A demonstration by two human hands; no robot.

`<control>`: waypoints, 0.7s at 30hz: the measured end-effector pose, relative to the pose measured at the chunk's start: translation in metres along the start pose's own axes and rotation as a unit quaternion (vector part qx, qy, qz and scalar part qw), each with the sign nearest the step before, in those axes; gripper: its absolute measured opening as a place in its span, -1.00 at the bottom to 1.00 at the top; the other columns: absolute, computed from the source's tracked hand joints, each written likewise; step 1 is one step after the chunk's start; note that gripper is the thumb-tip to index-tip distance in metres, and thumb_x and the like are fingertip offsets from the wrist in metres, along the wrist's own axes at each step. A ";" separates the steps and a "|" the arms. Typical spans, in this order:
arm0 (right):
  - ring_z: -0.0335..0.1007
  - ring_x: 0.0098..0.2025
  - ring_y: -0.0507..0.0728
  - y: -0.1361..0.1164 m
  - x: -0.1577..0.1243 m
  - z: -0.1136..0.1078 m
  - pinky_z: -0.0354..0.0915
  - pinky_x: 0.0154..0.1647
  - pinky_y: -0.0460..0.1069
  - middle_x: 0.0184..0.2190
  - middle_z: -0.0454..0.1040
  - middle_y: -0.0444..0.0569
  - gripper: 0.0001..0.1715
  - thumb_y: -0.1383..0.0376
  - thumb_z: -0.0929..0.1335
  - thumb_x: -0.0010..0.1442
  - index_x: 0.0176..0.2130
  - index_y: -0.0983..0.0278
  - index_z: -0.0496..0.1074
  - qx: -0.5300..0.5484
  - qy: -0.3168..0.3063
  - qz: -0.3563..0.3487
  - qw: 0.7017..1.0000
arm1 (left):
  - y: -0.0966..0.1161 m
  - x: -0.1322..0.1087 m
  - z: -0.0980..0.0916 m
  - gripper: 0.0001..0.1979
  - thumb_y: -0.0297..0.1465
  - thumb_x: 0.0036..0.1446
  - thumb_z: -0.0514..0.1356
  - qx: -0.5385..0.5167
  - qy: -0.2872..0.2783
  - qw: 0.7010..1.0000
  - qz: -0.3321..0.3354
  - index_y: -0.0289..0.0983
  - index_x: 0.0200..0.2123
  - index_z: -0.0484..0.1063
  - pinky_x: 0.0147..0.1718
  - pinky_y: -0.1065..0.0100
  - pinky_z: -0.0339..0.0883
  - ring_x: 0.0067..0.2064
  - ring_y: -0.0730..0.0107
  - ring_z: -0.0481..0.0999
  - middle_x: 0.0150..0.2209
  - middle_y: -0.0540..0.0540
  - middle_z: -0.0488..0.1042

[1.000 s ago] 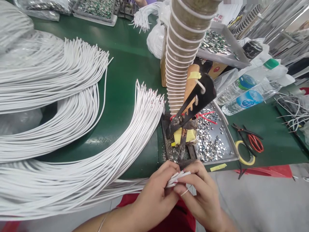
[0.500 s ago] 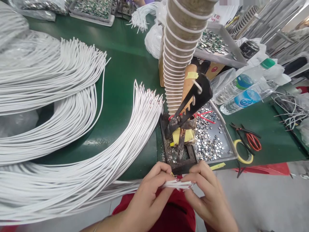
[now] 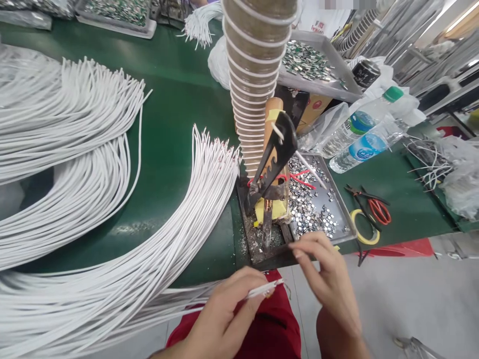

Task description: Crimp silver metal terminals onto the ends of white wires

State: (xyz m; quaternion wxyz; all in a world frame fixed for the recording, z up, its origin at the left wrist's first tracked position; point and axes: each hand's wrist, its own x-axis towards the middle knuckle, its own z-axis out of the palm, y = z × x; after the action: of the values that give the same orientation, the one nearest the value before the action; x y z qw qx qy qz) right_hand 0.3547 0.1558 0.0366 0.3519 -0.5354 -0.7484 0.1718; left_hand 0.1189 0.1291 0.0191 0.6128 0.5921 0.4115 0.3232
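My left hand [image 3: 234,309] is closed round a few white cables [image 3: 264,289], their stripped ends poking out to the right above my red clothing. Beside it, my right hand [image 3: 327,279] is raised near the front edge of the soldering stand [image 3: 262,254], thumb and fingertips apart, with nothing visible between them. A soldering iron with a wooden handle [image 3: 268,137] points down in the stand, held by a black bracket [image 3: 279,149]. Left of the stand, a thick bundle of white cables [image 3: 202,199] lies on the green table.
A ribbed hose [image 3: 258,75] hangs over the stand. To its right are a tray of small metal parts [image 3: 344,232], plastic bottles [image 3: 359,152], pliers [image 3: 379,212] and yellow tape [image 3: 354,224]. More white cables [image 3: 93,114] cover the left; a parts tray [image 3: 147,32] sits behind.
My right hand has let go of the cable ends and moved up and right, its fingers parting. My left hand keeps hold of the cables. The whole view has shifted slightly.
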 end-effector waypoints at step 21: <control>0.56 -0.15 0.10 0.004 -0.011 0.015 0.47 -0.09 0.01 -0.17 0.61 -0.08 -0.63 0.50 0.35 0.41 0.08 0.13 0.51 0.030 0.051 -0.034 0.998 | 0.014 0.021 -0.008 -0.78 -0.35 0.35 0.22 -0.123 0.072 0.985 -0.094 -0.22 -0.40 0.43 -0.37 0.34 0.13 -0.40 0.39 0.20 -0.38 0.05 0.33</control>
State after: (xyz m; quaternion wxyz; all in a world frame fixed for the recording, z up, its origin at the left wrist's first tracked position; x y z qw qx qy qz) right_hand 0.3487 0.1491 0.0201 0.4114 -0.5070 -0.7415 0.1545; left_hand 0.1228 0.1524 0.0309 0.6778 0.4460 0.4651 0.3541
